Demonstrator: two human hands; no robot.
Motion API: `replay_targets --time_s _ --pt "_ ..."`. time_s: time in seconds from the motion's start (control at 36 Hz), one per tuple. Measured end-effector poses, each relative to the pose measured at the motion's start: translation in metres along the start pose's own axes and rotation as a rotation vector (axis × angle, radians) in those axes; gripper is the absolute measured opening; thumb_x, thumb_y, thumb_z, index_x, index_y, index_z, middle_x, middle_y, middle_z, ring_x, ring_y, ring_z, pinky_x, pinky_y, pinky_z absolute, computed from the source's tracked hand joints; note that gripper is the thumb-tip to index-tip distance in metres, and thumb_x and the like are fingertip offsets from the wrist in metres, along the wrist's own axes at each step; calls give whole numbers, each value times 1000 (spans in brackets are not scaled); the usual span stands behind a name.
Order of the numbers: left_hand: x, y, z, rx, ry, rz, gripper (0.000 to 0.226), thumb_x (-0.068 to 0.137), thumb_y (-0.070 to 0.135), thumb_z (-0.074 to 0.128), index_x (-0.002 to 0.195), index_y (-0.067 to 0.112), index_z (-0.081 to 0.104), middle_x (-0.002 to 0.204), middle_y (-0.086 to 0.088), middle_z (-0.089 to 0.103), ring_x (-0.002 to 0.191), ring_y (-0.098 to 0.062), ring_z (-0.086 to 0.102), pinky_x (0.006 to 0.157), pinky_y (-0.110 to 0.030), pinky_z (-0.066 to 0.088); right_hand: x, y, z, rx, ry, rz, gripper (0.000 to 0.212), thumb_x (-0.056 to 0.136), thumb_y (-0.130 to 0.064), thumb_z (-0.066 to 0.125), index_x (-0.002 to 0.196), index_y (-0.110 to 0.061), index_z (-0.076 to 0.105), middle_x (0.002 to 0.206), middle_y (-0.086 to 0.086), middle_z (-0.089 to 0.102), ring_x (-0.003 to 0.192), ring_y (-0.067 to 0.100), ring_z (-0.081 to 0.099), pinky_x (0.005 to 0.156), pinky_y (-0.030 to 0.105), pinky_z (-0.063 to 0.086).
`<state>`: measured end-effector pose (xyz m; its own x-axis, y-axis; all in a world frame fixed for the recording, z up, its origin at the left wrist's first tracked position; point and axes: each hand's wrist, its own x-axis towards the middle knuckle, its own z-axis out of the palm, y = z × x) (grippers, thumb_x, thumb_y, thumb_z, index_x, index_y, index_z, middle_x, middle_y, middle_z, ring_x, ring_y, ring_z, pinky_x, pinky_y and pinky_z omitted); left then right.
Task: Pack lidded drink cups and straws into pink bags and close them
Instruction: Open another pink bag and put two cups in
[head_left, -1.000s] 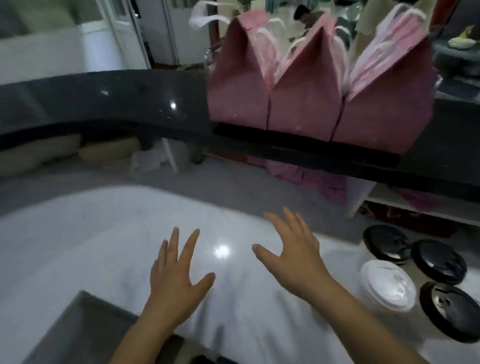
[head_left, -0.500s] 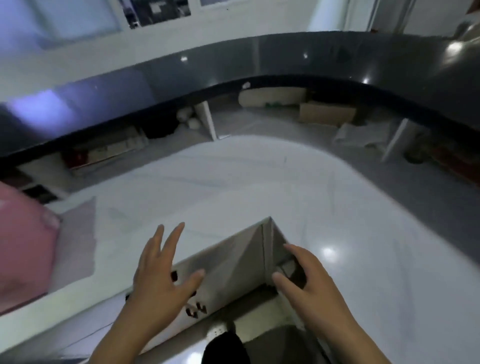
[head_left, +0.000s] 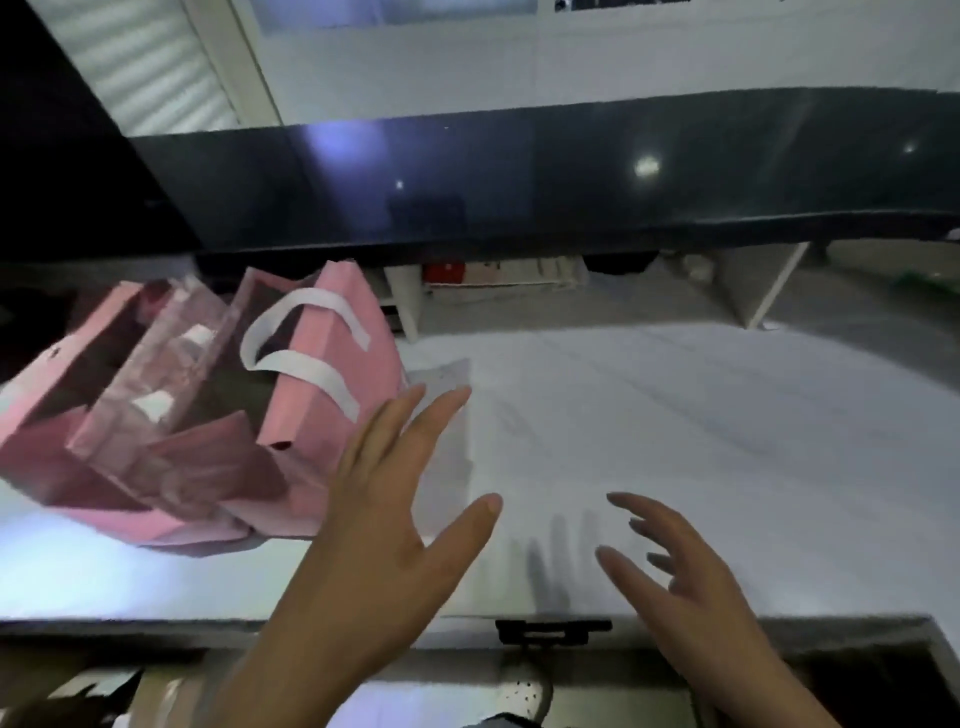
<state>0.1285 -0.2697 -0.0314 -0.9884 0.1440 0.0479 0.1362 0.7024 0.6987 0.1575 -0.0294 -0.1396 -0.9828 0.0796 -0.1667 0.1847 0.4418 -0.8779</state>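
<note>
Several pink paper bags (head_left: 171, 436) with white ribbon handles (head_left: 306, 358) lie tipped in a loose heap at the left of the white counter (head_left: 675, 415), their mouths open. My left hand (head_left: 395, 499) hovers just right of the nearest bag with its fingers spread and straight, holding nothing. My right hand (head_left: 670, 566) floats over the bare counter, fingers loosely bent and apart, also with nothing in it. No cups, lids or straws are in view.
A raised dark glossy ledge (head_left: 571, 182) runs along the far side of the counter, with white brackets and stored boxes (head_left: 493, 270) under it. The counter's front edge and a black drawer latch (head_left: 550, 631) lie below my hands.
My view has swung left, away from the filled bags and lids and then the counter corner. The heap of pink bags has come into view by my left hand. Both hands stay spread and hold nothing.
</note>
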Motion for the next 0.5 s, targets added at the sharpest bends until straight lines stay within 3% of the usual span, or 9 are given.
replay_targets --time_s 0.06,0.11,0.19,0.28,0.33,0.42,0.5 --pt "7 -11 -35 15 83 -3 61 84 60 62 135 70 30 141 56 11 138 23 4 112 -26 23 26 -27 25 34 -35 -44 38 88 -42 69 120 -57 56 126 -35 53 116 -17 49 96 20 43" --pt "13 -23 -67 33 175 -31 56 82 57 60 135 64 40 141 52 19 141 16 14 113 -44 37 48 -55 48 45 -97 -89 39 88 -44 67 123 -56 55 128 -33 53 115 -18 49 94 16 42" --pt "27 -46 -103 76 302 -89 47 89 47 60 134 54 50 153 32 31 146 0 24 111 -58 38 79 -99 79 54 -197 -148 47 86 -52 66 130 -55 49 135 -31 49 119 -15 49 92 14 42" --pt "49 -77 -125 183 325 -167 49 90 36 64 138 42 53 154 16 39 144 -11 32 115 -50 32 105 -143 111 41 -253 -180 69 74 -72 60 137 -57 37 139 -36 36 123 -6 44 101 30 45" --pt "63 -97 -133 258 259 -216 49 92 31 67 139 38 53 152 14 41 139 -14 39 104 -38 36 118 -169 133 36 -240 -183 85 67 -79 59 143 -59 25 140 -31 35 119 -4 36 99 38 45" --pt "81 -118 -137 356 122 -266 51 90 24 68 137 38 54 147 13 46 131 -18 46 94 -36 41 130 -199 163 39 -177 -233 94 70 -73 68 146 -54 16 150 -21 35 119 3 41 85 31 45" --pt "93 -128 -137 399 56 -285 49 88 16 68 131 36 59 137 9 54 121 -21 52 92 -42 50 138 -213 187 -139 -142 -298 111 69 -61 72 152 -45 1 163 -11 16 142 22 33 103 48 46"
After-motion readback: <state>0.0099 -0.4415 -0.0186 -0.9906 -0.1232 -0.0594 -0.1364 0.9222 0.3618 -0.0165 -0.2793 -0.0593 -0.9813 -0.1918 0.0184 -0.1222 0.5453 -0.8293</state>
